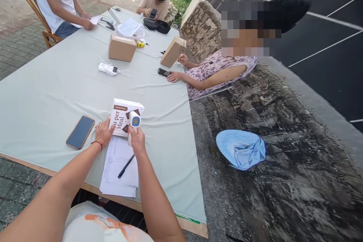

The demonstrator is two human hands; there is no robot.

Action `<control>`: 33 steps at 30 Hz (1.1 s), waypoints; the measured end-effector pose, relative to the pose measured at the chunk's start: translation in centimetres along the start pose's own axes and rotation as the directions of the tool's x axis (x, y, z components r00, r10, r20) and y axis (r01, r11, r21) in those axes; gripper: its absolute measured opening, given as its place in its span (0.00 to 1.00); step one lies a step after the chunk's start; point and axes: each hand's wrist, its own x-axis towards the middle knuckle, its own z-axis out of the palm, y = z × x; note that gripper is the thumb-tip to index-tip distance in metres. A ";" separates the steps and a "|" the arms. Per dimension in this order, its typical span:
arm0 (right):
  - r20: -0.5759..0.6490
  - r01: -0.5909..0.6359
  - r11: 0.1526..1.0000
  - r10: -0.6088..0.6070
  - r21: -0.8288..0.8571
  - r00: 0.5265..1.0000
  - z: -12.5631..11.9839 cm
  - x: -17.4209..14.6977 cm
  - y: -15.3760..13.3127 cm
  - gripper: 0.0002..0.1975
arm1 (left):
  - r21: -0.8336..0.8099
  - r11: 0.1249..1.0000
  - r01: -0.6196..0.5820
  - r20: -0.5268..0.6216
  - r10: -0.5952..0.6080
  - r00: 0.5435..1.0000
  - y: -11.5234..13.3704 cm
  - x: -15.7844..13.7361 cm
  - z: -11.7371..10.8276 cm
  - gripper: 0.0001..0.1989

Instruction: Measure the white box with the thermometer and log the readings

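Note:
A white box (119, 119) with a brown band and printed lettering rests near the front of the table. My left hand (103, 131) grips its left edge, with the thumb on the printed face. In front of the box's right part, my right hand (137, 141) is closed around the handle of a white and blue infrared thermometer (134, 120), its small screen facing me. Stacked papers (120, 170) lie just below the box, and a black pen (126, 166) rests across them. Left of my left hand, a smartphone (80, 132) lies flat with a dark screen.
Two cardboard boxes (121, 48) (172, 52), a white corded device (107, 69), a yellow tape measure (141, 43) and a black case (157, 25) are farther up the table (51, 94). Several people sit around it. A light blue hat (241, 149) lies on stone at right.

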 end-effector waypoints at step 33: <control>0.091 -0.183 0.973 0.171 0.143 0.981 -3.6 -12.9 -8.1 0.19 | 0.066 0.996 -0.056 -0.009 0.056 0.998 1.1 1.3 -1.7 0.33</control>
